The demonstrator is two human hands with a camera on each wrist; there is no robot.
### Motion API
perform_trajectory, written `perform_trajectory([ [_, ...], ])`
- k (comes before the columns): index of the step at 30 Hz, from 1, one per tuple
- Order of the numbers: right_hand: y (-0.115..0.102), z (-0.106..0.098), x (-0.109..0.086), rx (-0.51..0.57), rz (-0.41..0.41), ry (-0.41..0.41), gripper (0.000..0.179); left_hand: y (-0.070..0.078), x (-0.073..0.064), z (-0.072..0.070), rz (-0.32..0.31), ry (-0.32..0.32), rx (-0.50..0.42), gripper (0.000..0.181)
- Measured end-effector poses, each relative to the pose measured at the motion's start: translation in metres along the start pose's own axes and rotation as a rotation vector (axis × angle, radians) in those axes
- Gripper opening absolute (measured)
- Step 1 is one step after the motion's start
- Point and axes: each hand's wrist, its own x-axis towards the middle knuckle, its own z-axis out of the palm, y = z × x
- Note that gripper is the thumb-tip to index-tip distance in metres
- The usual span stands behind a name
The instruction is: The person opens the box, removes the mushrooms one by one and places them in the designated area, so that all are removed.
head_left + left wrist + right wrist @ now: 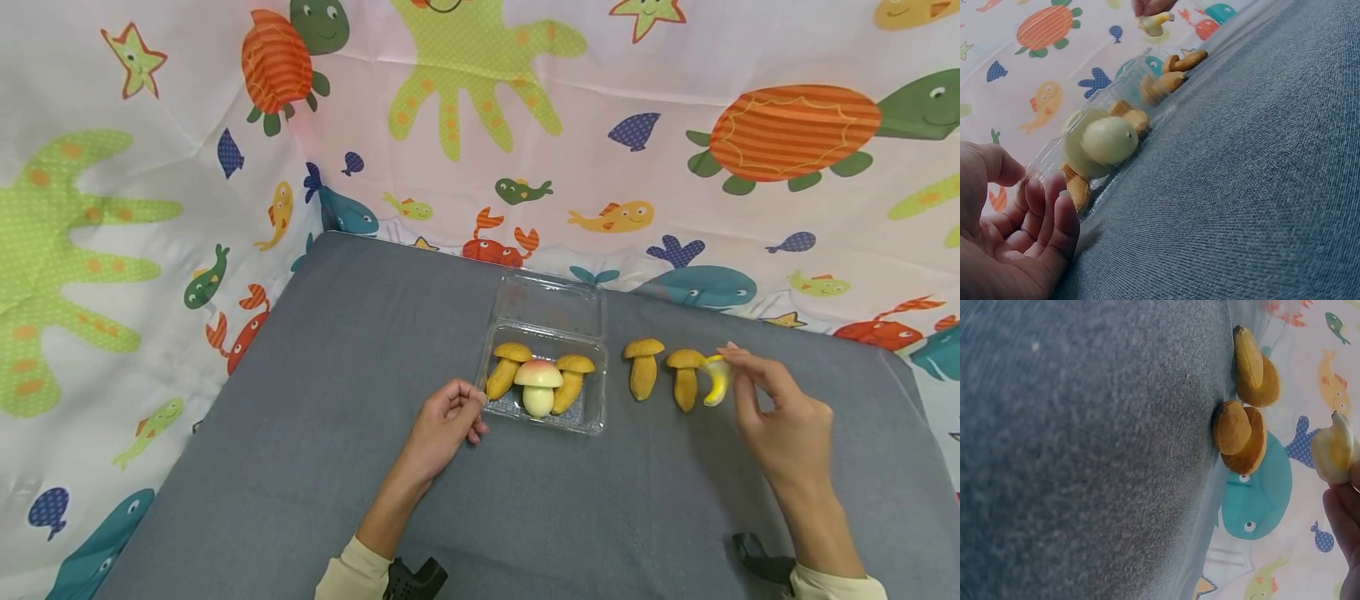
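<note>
A clear plastic box (542,423) with its lid folded open lies on the table. At its left edge my left hand (448,421) pinches the rim between thumb and fingers. Inside are two brown toy mushrooms (572,387) and, between them, a pale one (538,398) with a pinkish cap. My right hand (787,417) pinches a curved yellow-and-white toy (717,387) by its upper end, to the right of the box. The toy's exact kind is unclear. Close to its left lies a brown mushroom (686,392), with another mushroom (642,379) further left.
A grey cloth (315,400) covers the table. Behind and to the left hangs a white curtain (570,179) with printed sea animals. The box's raised lid (551,300) leans toward the rear curtain. A dark wrist strap (416,579) shows at the left cuff.
</note>
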Motion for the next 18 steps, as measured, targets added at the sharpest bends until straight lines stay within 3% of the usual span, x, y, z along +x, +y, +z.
perform_trajectory([
  [18, 0.012, -0.001, -0.005, -0.030, 0.038, -0.004, 0.022, -0.001, 0.001, -0.001, -0.005, -0.001, -0.001, 0.012],
])
